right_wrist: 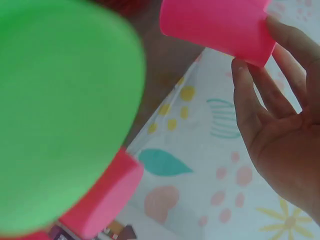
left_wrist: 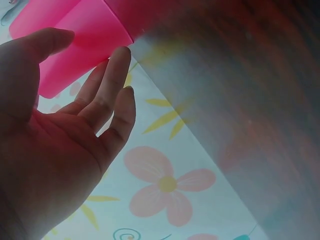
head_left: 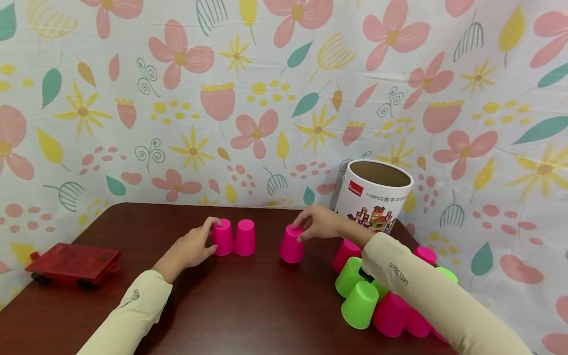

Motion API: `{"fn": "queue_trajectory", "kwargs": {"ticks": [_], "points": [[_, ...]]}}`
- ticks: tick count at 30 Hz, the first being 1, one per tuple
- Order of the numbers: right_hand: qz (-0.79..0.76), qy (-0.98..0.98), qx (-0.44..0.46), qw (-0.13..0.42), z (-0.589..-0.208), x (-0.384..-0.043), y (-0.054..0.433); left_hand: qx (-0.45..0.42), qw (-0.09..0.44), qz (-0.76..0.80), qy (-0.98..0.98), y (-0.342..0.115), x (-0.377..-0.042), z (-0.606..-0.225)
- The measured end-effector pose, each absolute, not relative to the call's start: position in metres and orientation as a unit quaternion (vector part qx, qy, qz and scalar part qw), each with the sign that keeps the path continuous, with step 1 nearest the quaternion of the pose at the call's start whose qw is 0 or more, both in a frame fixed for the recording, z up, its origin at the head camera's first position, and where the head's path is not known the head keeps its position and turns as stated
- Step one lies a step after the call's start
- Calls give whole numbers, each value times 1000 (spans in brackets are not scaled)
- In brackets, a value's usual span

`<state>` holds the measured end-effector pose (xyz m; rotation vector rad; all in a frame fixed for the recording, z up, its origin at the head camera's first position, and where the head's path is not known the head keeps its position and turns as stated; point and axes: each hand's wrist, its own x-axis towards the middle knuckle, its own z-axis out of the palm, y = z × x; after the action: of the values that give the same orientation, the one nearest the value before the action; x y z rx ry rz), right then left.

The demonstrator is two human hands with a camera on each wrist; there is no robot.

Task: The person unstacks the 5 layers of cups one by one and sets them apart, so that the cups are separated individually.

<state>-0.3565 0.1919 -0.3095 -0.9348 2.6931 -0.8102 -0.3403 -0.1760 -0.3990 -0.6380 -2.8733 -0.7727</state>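
Two upside-down pink cups stand side by side on the dark table in the head view. My left hand [head_left: 188, 249] holds the left one [head_left: 224, 238] from its left side, index finger near its top and thumb lower down. The second cup [head_left: 245, 238] is close to its right. Further right, my right hand [head_left: 320, 223] grips another pink cup [head_left: 291, 248] by its narrow upper end; this cup leans slightly. In the right wrist view, the fingertips [right_wrist: 240, 65] are at the narrow end of that cup [right_wrist: 215, 25].
Several green cups [head_left: 360, 305] and pink cups [head_left: 391, 315] cluster at the right, partly hidden under the right sleeve. Behind them stands a white bucket [head_left: 370, 202]. A red wheeled toy cart [head_left: 73, 264] sits at the left. A flowered cloth [head_left: 266, 123] hangs along the table's back edge.
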Motion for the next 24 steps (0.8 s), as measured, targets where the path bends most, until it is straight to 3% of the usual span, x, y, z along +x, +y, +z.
{"fn": "queue_trajectory", "kwargs": {"ticks": [16, 24], "points": [[-278, 900, -295, 160, -308, -344, 233, -215, 55, -256, -941, -177, -340, -400], [-267, 907, -279, 169, -312, -346, 240, -219, 51, -262, -938, -176, -341, -400]]}}
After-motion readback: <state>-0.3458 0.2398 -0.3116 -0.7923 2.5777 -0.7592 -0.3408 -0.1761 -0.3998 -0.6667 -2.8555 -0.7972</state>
